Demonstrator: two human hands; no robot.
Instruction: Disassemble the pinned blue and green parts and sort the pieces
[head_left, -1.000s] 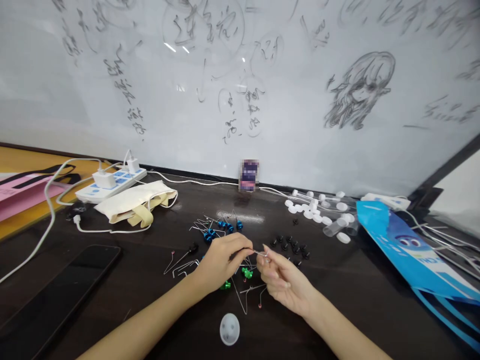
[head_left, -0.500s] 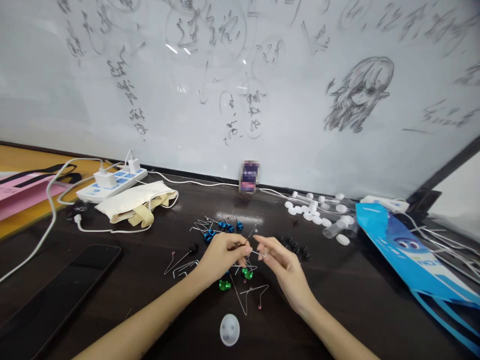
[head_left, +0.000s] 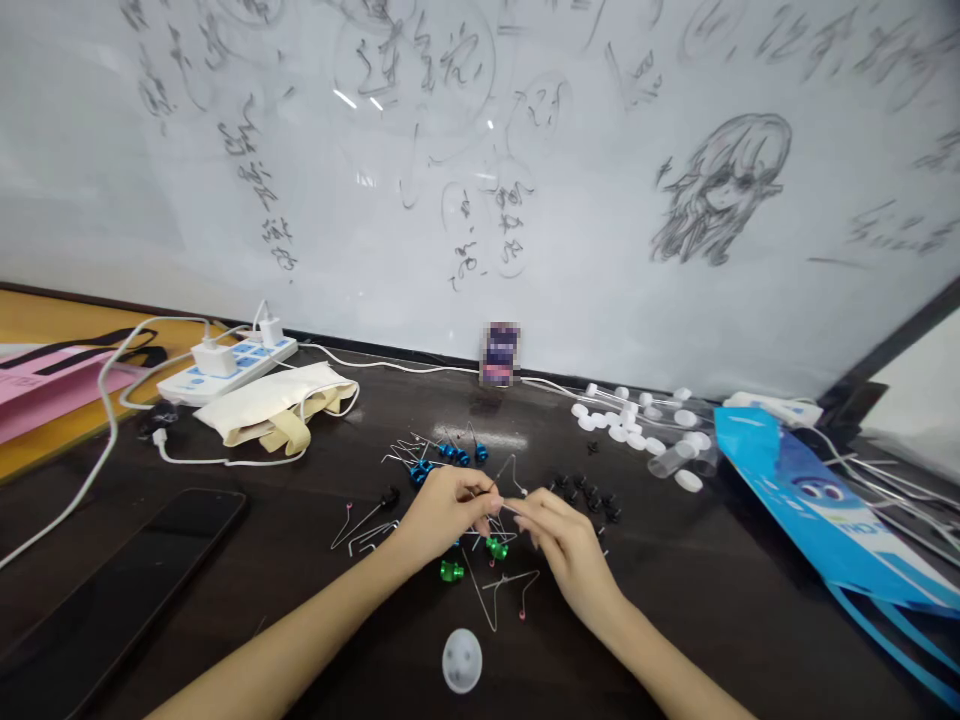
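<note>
A thin bent wire [head_left: 513,459] is pinched in the fingertips of the left hand [head_left: 448,512], its bend raised beyond them; the right hand [head_left: 566,535] is held just beside, its grip unclear.

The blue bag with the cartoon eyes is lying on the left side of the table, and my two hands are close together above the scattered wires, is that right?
Not quite: the blue bag lies on the right side of the table, as the head view shows. Your left hand and right hand are indeed close together above the scattered wires.
</note>
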